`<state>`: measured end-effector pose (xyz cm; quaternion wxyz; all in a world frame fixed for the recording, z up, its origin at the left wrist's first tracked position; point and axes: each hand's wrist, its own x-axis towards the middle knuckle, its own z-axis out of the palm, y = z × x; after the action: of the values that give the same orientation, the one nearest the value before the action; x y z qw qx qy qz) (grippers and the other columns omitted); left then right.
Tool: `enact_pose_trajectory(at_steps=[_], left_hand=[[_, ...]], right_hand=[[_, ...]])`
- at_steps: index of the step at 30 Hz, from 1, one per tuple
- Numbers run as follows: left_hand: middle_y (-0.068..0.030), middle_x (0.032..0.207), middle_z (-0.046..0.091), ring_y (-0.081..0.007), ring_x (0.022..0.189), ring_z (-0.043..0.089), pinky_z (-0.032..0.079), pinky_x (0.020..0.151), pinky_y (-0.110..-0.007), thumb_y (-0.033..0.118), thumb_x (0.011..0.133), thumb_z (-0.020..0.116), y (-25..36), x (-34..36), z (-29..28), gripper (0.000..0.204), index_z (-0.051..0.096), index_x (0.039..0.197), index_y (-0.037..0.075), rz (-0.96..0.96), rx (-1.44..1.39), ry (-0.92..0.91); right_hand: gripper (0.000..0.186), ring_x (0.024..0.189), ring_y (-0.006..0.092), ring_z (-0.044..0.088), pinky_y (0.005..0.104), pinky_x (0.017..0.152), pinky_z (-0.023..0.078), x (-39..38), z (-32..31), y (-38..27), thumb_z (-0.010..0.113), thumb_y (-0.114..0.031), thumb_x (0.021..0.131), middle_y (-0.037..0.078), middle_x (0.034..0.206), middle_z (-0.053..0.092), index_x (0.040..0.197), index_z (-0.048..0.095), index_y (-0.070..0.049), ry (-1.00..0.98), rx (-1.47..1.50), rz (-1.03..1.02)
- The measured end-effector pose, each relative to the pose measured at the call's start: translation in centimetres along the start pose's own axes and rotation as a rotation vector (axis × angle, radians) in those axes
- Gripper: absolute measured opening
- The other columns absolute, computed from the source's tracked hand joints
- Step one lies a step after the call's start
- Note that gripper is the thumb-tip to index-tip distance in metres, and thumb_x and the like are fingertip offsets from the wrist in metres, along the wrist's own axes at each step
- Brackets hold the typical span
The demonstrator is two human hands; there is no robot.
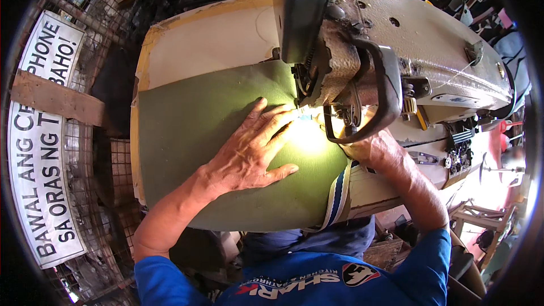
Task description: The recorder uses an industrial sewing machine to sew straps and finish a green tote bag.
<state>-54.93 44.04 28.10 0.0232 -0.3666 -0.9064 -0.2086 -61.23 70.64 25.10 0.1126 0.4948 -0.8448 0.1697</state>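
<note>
My left hand (252,150) lies spread on a green sheet (190,119), its fingertips beside the lit needle area of an industrial sewing machine (419,45). My right hand (368,147) is at the sheet's right, under and behind the machine's black looped guard (391,90); its fingers are largely hidden. A small light blue piece (305,117) shows just under the needle area, near my left fingertips. A blue-and-white striped strap (338,192) hangs from near my right hand over the sheet's right part to the front edge.
A pale work board (209,39) with taped edges extends behind the sheet. Wire mesh (119,170) with a white sign (48,192) and a wooden slat (59,96) stands at left. Metal parts (456,158) lie at right, with cluttered shelving and tools beyond.
</note>
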Motion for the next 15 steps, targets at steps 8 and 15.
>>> enact_pose_trajectory(at_steps=[8,15], left_hand=[[-0.016,0.14,0.045,-0.0305,0.135,0.04,0.024,0.118,-0.054,0.036,0.083,0.07,0.3,0.2,-0.1,0.067,0.047,0.134,-0.001,-0.022,0.032,-0.006],[-0.016,0.137,0.049,-0.0299,0.133,0.044,0.025,0.118,-0.053,0.031,0.084,0.071,0.0,0.0,-0.1,0.061,0.05,0.131,-0.001,-0.026,-0.027,0.056]], right_hand=[[0.012,0.054,0.0278,0.061,0.0415,0.049,0.051,1.8,-0.8,2.3,0.062,-0.023,0.076,0.007,0.058,0.058,0.068,0.061,-0.014,-0.18,-0.085,-0.239],[0.008,0.051,0.0228,0.061,0.0376,0.043,0.05,2.2,0.2,3.8,0.064,-0.025,0.076,0.001,0.057,0.059,0.07,0.064,-0.019,-0.057,-0.073,-0.358]])
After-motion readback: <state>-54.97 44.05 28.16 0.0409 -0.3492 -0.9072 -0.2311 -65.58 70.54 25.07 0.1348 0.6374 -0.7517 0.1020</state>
